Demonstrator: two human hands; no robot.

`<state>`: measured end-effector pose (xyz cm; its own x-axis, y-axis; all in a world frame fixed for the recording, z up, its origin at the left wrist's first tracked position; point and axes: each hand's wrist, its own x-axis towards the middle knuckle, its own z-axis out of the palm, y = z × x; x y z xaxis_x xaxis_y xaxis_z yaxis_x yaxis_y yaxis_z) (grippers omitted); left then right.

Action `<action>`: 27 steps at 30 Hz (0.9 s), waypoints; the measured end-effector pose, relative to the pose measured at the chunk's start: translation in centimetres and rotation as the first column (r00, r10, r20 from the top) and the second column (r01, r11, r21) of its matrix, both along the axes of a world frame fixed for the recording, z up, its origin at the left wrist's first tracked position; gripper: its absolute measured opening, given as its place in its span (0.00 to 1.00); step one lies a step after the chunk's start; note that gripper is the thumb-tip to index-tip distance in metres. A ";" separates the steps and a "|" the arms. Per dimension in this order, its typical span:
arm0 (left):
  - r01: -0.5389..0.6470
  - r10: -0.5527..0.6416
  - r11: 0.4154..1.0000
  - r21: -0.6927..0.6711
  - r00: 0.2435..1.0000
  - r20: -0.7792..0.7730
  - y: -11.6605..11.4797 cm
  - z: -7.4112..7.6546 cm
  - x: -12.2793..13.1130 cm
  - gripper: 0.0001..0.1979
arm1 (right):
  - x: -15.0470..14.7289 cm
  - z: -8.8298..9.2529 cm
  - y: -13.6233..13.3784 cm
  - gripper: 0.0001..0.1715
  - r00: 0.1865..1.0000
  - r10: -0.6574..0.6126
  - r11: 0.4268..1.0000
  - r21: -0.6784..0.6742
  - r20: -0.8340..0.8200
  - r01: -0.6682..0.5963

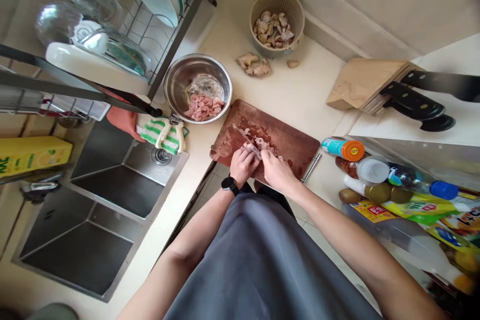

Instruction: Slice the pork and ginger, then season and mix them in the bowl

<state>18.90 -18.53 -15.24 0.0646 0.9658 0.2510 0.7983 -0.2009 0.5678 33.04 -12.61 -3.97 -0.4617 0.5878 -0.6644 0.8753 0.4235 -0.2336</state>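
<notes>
A reddish-brown cutting board [296, 142] lies at the counter's front edge, wet on its surface. My right hand [275, 167] is closed round a knife [245, 136], whose blade points up and left across the board. Close beside it, my left hand [243, 162], with a black watch on the wrist, has its fingers curled down on pale raw meat [258, 141]. Small bits of the meat lie about the blade. Behind the board to the left, a steel bowl [172, 82] holds sliced pink meat [204, 106].
A double sink [108, 240] is at the left, below a dish rack [180, 30] with plates. Kitchen shears [170, 132] rest on a green-striped cloth. Ginger [255, 65] and a basket [258, 7] stand behind; a knife block [360, 80] and bottles [371, 170] are at the right.
</notes>
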 end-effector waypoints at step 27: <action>-0.005 0.005 1.000 0.010 1.000 0.010 -0.3 -0.1 -0.1 0.07 | 1.5 0.7 -2.7 0.19 0.995 0.070 0.996 -0.066 0.076 -0.065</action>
